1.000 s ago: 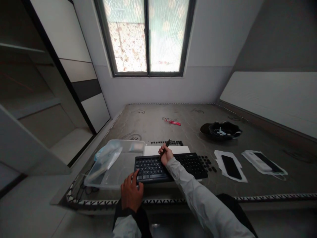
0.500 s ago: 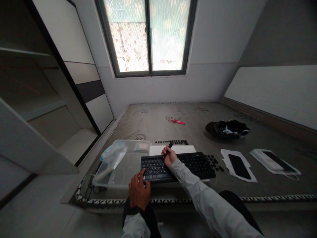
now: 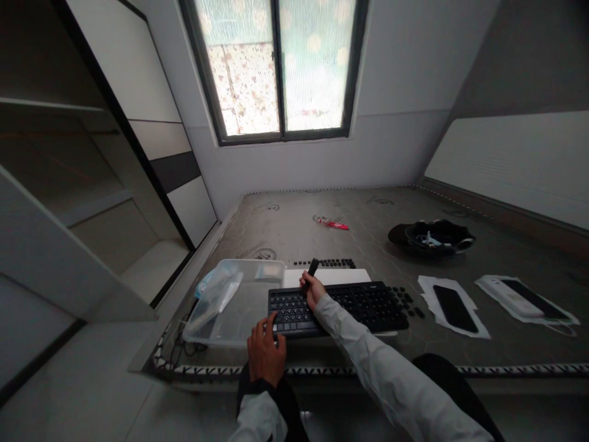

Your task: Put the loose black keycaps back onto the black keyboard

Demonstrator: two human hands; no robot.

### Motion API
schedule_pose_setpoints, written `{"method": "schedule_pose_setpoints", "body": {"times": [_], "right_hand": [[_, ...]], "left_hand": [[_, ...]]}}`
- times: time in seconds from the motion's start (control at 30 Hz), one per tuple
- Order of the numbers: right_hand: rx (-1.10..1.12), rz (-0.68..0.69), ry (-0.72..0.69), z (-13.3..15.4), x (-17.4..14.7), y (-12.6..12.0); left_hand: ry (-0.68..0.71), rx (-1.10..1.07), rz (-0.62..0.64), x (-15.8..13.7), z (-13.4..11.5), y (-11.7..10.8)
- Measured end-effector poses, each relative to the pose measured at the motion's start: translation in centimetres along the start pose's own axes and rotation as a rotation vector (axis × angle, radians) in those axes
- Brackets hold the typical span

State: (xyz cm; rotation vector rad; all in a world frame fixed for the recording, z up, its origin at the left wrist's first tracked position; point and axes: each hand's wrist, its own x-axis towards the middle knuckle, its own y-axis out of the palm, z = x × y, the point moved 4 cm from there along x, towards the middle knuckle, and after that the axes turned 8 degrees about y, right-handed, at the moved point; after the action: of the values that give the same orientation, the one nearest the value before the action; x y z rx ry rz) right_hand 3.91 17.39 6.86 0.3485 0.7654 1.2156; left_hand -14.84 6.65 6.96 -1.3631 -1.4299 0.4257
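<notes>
A black tool (image 3: 313, 266) is gripped in the right hand (image 3: 315, 291), its fingers clenched round the shaft, with the upper end leaned away above the fist and the lower end pointed down at the keyboard (image 3: 359, 302); whether a key is touched by the tip cannot be told. The keyboard is laid flat, directly under the right fingers, and its middle is crossed by the right sleeve (image 3: 347, 334). Its near left corner is met by the left hand (image 3: 267, 351), whose index finger is extended over the edge while the thumb is set apart at the near side; whether the edge is pinched between them cannot be made out. Behind the keyboard a white sheet (image 3: 340, 276) is partly covered by it, and beyond that loose keys (image 3: 329, 263) are lined up in rows. More keys (image 3: 407, 299) are spread just beside the right end. To the left a clear tub (image 3: 251, 307) is placed, with a bag (image 3: 225, 291) seen in it. On the right a phone (image 3: 455, 309) is rested on white paper (image 3: 426, 287), and farther right a second phone (image 3: 529, 296) is laid by a white object (image 3: 510, 298). Behind these an upturned cap (image 3: 430, 245) is set on the mattress (image 3: 294, 227), and a red item (image 3: 338, 226) is placed well apart, toward the window (image 3: 313, 61)
</notes>
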Motion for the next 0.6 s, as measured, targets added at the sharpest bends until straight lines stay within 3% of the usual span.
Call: {"method": "schedule_pose_setpoints", "body": {"times": [0.3, 0.6], "right_hand": [[-0.139, 0.09, 0.033, 1.0, 0.7, -0.4], [-0.258, 0.07, -0.063, 0.7, 1.3, -0.2]], "left_hand": [[0.01, 0.003, -0.012, -0.1, 0.1, 0.0], [-0.001, -0.02, 0.003, -0.1, 0.1, 0.1]]}}
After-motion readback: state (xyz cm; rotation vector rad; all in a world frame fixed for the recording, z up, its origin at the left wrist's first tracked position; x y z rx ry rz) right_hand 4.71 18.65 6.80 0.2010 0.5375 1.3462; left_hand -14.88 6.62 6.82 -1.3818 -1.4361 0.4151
